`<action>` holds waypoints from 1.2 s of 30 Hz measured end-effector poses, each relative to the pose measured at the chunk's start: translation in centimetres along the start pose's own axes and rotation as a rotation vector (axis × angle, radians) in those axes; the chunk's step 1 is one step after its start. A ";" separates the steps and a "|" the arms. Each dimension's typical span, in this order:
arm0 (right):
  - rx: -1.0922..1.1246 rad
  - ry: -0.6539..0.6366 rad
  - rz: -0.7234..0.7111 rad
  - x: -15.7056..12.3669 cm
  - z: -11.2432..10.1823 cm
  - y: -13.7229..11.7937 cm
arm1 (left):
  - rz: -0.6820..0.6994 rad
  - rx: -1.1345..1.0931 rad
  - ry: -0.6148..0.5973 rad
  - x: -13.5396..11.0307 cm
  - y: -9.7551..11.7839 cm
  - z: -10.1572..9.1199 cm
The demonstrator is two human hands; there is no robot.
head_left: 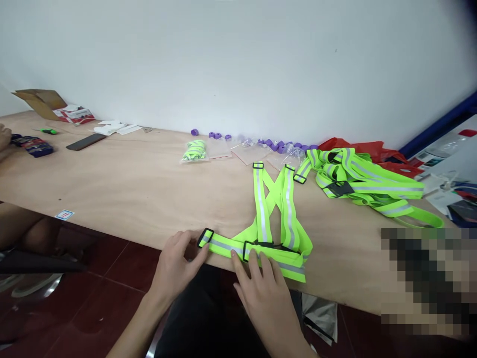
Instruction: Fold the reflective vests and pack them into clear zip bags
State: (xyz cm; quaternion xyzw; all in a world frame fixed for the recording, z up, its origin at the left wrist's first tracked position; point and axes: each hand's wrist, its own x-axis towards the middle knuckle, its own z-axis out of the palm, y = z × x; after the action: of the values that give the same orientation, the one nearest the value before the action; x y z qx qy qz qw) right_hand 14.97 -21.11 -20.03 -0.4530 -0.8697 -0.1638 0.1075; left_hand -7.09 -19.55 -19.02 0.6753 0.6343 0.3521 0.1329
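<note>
A fluorescent yellow-green reflective vest (261,214) made of elastic straps with grey stripes lies in front of me, its two shoulder straps crossed and pointing away. My left hand (178,266) pinches the left end of its waist strap beside a black buckle (205,238), thumb on the near side. Flat on the same strap rests my right hand (261,288), fingers stretched out and slightly apart, next to a second black slider (246,251). Under those fingers part of the strap is hidden. Black sliders also sit at the tops of both shoulder straps.
A heap of similar reflective straps (372,174) lies at right, by a red bag (368,149). Along the wall are purple rolls (276,145), clear bags (249,150) and a bagged vest (196,150). At far left, another person's hand (4,136) is near a dark patterned bundle (33,145).
</note>
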 end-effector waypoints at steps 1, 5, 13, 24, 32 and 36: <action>0.006 0.000 0.006 0.0 0.0 0.0 | -0.014 0.032 0.045 -0.1 0.1 0.4; 0.023 0.004 0.023 -0.2 -0.1 -0.2 | -0.015 0.142 0.117 0.0 0.2 1.1; 0.031 -0.019 0.007 -0.3 -0.1 -0.4 | 0.034 0.281 0.030 0.8 -0.2 0.6; 0.011 -0.033 -0.008 -0.5 0.2 -0.4 | 0.081 0.133 0.168 1.6 1.2 1.3; 0.085 -0.008 0.038 -0.4 -0.1 -0.5 | 0.321 -0.145 0.178 3.5 5.0 1.5; 0.108 0.038 0.057 -0.8 0.3 -0.6 | 0.498 -0.187 0.033 4.7 7.7 2.1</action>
State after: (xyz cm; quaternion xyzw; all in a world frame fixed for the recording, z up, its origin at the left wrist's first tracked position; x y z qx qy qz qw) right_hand 14.90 -21.90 -20.64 -0.4679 -0.8619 -0.1222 0.1526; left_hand -0.13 -15.74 -14.24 0.7895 0.4155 0.4419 0.0939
